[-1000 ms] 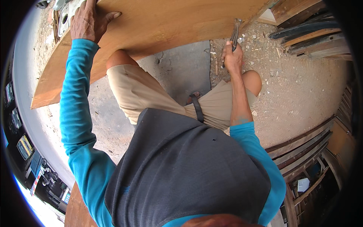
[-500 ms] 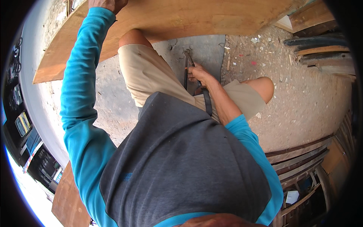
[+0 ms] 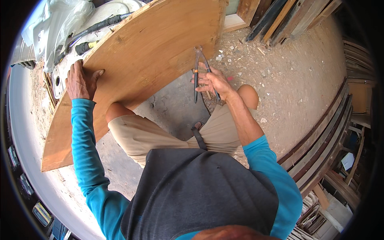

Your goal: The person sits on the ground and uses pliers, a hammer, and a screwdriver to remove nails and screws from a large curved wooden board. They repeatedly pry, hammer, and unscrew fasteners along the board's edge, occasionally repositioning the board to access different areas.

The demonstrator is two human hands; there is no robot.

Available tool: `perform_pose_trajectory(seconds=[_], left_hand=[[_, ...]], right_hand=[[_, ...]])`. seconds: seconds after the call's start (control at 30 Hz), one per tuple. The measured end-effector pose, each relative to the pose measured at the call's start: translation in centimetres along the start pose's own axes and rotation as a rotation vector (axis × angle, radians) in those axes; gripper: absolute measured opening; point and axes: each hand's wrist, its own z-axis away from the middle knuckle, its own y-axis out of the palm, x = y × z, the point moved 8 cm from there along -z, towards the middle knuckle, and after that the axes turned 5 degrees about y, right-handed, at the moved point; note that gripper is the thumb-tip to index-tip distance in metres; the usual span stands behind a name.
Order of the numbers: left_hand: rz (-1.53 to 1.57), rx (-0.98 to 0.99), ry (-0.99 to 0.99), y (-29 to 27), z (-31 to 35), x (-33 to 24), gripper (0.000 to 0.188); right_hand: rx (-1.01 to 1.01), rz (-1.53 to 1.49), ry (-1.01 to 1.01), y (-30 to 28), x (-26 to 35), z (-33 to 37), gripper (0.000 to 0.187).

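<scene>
Right hand, part-open, loosely holds splayed pincers near the wooden panel: they could slip. Left hand half-curls over the panel's edge; slackening could tip it.

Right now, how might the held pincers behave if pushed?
The pincers look metal, so probably stiff and heavyish for their size. The dark handles stand apart in the right hand, so they may swing when pushed.
</scene>
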Motion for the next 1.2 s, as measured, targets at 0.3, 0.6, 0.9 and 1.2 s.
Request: perform_pose_trajectory(seconds=[0.3, 0.6, 0.9, 1.2], left_hand=[[0.011, 0.000, 0.001, 0.2, -0.2, 0.2, 0.074], [0.016, -0.011, 0.012, -0.2, -0.1, 0.0, 0.071], [0.031, -0.026, 0.017, -0.2, 0.0, 0.1, 0.070], [0.030, -0.028, 0.007, 0.1, 0.1, 0.1, 0.071]], right_hand=[[-0.404, 0.732, -0.103, -7.5, 17.7, 2.1, 0.062], [-0.404, 1.077, -0.028, -6.2, 20.8, 1.9, 0.053], [-0.387, 1.446, -0.006, -7.0, 23.6, 1.9, 0.052], [-0.548, 1.095, -0.338, -9.8, 16.3, -3.0, 0.028]])
